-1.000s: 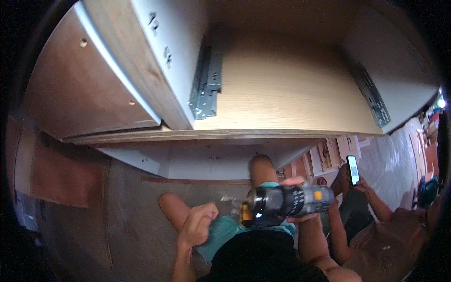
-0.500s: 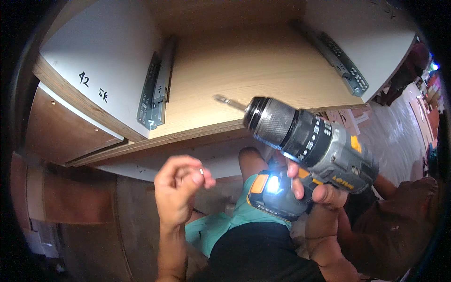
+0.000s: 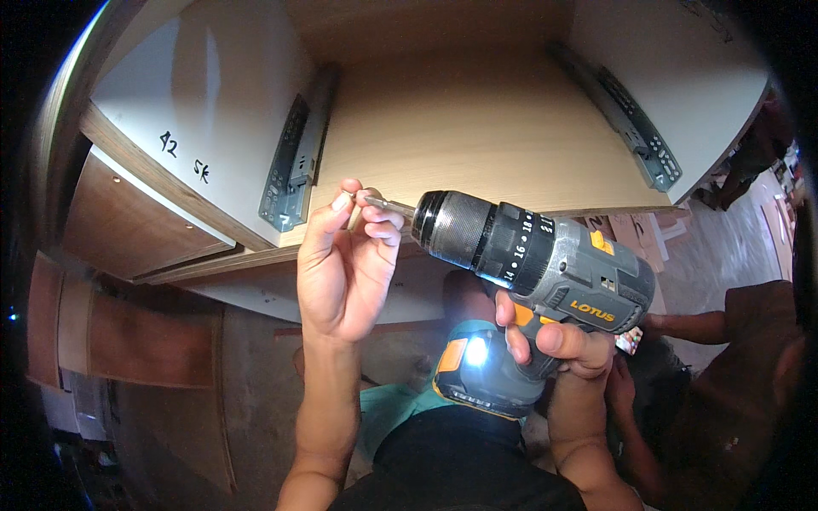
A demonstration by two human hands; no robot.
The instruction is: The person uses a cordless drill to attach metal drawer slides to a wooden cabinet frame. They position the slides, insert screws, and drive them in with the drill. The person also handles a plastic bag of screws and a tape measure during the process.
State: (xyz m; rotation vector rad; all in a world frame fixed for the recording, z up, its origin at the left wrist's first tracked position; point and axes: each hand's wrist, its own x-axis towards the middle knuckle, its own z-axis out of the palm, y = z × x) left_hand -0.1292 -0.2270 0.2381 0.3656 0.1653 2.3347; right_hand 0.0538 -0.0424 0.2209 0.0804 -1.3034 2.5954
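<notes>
My right hand (image 3: 567, 345) is wrapped around the handle of a grey and black cordless drill (image 3: 541, 255) with yellow trim. Its lamp glows beside the battery. From the chuck a driver bit (image 3: 390, 205) points left toward my left hand (image 3: 349, 272), which is raised with the palm turned up. Thumb and fingertips there pinch a small screw (image 3: 349, 196), mostly covered by the fingers, right at the bit's tip. Whether bit and screw touch is hard to make out. Behind my hands, metal drawer slides are mounted inside an open cabinet: a left slide (image 3: 298, 157) and a right slide (image 3: 630, 128).
The cabinet's wooden bottom panel (image 3: 460, 128) lies between a white left side panel (image 3: 200, 94) and a white right one. Below left is a brown drawer front (image 3: 141, 217). Another person (image 3: 733, 383) sits close by on the right, one arm reaching toward my drill.
My left hand has risen and moved right, bringing the screw up to the bit. The drill has shifted left and slightly down, and the view has moved a little.
</notes>
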